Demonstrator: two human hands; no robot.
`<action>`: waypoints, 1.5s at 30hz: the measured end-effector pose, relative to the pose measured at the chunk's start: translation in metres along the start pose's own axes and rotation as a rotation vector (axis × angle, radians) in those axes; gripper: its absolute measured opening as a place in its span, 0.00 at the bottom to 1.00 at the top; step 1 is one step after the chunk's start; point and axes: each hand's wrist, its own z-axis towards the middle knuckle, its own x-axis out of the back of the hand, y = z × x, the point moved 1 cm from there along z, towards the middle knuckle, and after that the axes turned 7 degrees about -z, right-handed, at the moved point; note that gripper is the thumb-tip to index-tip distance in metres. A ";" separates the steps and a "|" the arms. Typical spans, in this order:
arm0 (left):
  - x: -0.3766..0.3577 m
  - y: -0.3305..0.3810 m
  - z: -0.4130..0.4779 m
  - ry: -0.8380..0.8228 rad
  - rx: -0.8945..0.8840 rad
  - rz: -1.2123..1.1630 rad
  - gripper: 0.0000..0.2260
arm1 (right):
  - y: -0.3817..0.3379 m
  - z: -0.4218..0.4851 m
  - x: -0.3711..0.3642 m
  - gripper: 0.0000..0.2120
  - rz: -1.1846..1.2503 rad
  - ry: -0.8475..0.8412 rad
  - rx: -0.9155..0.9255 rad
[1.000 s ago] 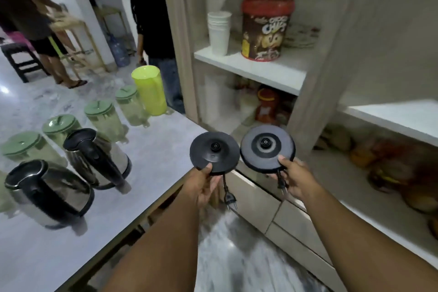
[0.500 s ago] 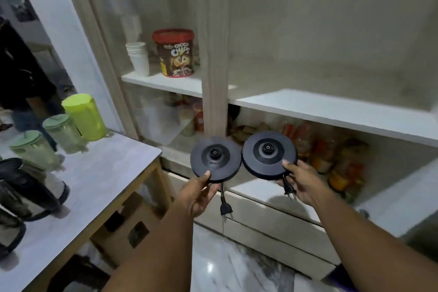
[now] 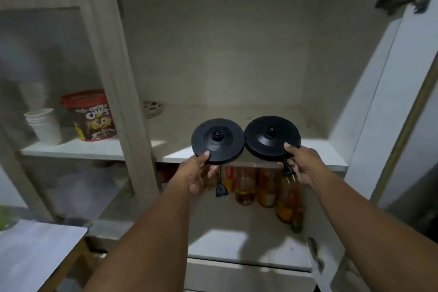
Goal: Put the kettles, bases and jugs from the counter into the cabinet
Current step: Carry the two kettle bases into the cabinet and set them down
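Note:
I hold two round black kettle bases side by side at the front edge of the cabinet shelf [image 3: 317,152]. My left hand [image 3: 198,173] grips the left kettle base [image 3: 216,141] by its near rim, and its cord with a black plug [image 3: 221,189] dangles below. The right kettle base [image 3: 272,137] is pinched at its near rim by my right hand [image 3: 299,165], which also has that base's plug against its fingers. Both bases sit over the shelf's front lip; I cannot tell whether they touch it. The kettles and jugs are out of view.
On the shelf's left part, behind a wooden post [image 3: 123,92], stand a chocolate cereal tub [image 3: 91,116], stacked white cups [image 3: 45,125] and a small plate [image 3: 152,109]. Several bottles [image 3: 267,185] fill the shelf below. The open cabinet door [image 3: 388,92] is at right; the counter corner [image 3: 40,251] at lower left.
I have turned away from the counter and come close to the cabinet. Both bases have risen from the lower shelf's height to the upper shelf's front edge, still held in my hands.

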 end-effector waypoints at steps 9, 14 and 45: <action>-0.089 0.027 0.169 -0.023 0.130 0.152 0.09 | -0.043 0.160 -0.004 0.21 -0.003 0.205 -0.091; -0.132 0.022 0.236 -0.049 0.164 0.202 0.14 | -0.049 0.222 0.001 0.18 -0.078 0.301 -0.093; -0.205 -0.001 0.329 -0.195 -0.590 1.571 0.35 | -0.057 0.317 -0.006 0.53 -1.483 0.208 0.107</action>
